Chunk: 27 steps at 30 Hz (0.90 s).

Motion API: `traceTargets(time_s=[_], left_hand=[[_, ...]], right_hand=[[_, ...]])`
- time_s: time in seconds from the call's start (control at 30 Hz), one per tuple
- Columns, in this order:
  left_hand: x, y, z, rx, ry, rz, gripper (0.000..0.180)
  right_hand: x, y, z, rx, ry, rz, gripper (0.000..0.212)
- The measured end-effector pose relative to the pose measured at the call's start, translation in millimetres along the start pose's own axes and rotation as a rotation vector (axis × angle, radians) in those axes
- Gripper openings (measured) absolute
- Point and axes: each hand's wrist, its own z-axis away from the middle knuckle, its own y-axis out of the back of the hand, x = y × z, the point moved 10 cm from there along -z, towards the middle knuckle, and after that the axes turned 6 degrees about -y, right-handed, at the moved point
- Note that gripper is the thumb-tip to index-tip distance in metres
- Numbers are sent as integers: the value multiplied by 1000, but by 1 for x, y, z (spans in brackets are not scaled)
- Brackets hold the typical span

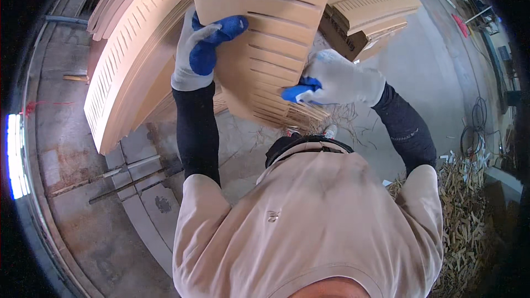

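Gripping the left edge of a long tan cardboard sheet with a column of narrow crosswise slots (pixel 276 40): left hand (pixel 205 47), in a white glove with blue-coated fingers, closed on it, blue digits over the front face. Single sheet or several layers, cannot tell. Sheet is in front of the person, between the two hands; upper end runs out of view at the top.

Right hand (pixel 338 80), gloved alike, at the sheet's lower right edge. Fingers bent, blue fingertips (pixel 297 92) over the slotted face; whether they pinch anything, cannot tell.

Left of the sheet, a tall curved stack of slotted tan cardboard (pixel 132 49). Beyond the right hand, a second slotted cardboard stack (pixel 375 4).

Grey concrete floor (pixel 430 55), thin brown scraps (pixel 349 118) near the feet. Lower right, well apart from both hands, a heap of tan cardboard offcuts (pixel 464 221); near it, a coiled black cable (pixel 479 127).
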Motion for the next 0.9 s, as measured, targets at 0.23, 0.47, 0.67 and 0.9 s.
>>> traceTargets(time_s=[0.23,0.47,0.67,0.9], left_hand=[[2,-7,-12,-22,-42,-73,39],[-1,2,-10,22,-36,10,33],[24,51,-5,206,-92,-225,33],[41,58,-7,280,-86,-194,35]], right_hand=[[41,-1,15,183,-426,-692,31],[2,9,22,180,-115,-682,26],[-13,27,44,131,-29,-806,25],[40,35,71,190,-125,77,34]])
